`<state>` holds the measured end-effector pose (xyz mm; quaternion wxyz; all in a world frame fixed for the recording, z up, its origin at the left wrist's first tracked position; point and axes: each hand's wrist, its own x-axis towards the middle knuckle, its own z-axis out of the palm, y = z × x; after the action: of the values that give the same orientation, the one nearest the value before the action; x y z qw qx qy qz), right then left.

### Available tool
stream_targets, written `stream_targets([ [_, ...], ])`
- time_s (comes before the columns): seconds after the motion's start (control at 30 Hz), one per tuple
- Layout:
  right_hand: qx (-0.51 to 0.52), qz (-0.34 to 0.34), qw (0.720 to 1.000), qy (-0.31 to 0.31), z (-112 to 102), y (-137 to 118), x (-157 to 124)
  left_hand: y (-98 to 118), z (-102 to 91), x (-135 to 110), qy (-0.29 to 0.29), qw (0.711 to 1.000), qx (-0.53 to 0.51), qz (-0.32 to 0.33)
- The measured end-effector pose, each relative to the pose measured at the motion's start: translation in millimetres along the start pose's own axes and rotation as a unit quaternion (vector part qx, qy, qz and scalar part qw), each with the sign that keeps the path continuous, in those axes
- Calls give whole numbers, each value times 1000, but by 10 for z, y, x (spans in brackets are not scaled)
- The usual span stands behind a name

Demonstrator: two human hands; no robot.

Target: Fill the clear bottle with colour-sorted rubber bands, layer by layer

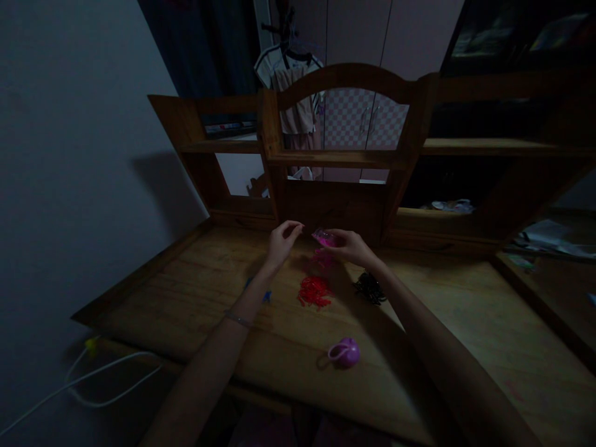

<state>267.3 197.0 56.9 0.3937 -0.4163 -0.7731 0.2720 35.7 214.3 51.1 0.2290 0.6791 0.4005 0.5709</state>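
Observation:
My right hand [349, 246] grips a small clear plastic bag [320, 235] with bright pink pieces in it, held above a pink pile [322, 258] on the table. To its left, apart from the bag, my left hand [282, 239] has thumb and fingertips pinched together; whatever is between them is too small to tell. In front of the hands lies a heap of thin red pieces [315, 292]. A heap of black pieces [370, 287] sits below my right wrist. Blue pieces [267, 297] show beside my left forearm, which partly hides them.
A purple round case with a loop [348, 352] lies near the front of the wooden table [153, 298]. A wooden shelf unit [335, 160] rises along the back. White cable [116, 360] hangs at the front left edge. Clothes [293, 87] hang behind the shelves.

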Motion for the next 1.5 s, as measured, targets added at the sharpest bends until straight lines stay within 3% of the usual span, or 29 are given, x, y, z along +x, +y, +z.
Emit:
stream_targets([
  [0.1, 119, 33, 992, 29, -70, 2, 36, -135, 1, 22, 7, 998, -23, -59],
  [0.17, 164, 27, 985, 48, -131, -8, 51, -183, 19, -12, -28, 995, -14, -93],
  [0.4, 95, 47, 991, 87, -230, -19, 45, -87, 105, -359, -224, 949, -43, -216],
  [0.47, 94, 47, 991, 81, -226, -17, 41, -81, 88, -385, -251, 943, -35, -216],
  [0.63, 104, 61, 989, 85, -222, -5, 49, -210, 26, -278, -304, 934, 104, -155],
  [0.8, 163, 73, 980, 92, -228, -10, 73, -288, 23, -249, -305, 932, 132, -142],
  [1.0, 216, 97, 965, 112, -241, -51, 65, -180, 33, -272, -303, 934, 152, -109],
  [1.23, 257, 92, 953, 130, -242, -69, 95, -119, 71, -227, -220, 955, 184, -71],
  [1.5, 206, 72, 961, 169, -241, -254, 110, -149, 107, -168, -157, 970, 182, -47],
])
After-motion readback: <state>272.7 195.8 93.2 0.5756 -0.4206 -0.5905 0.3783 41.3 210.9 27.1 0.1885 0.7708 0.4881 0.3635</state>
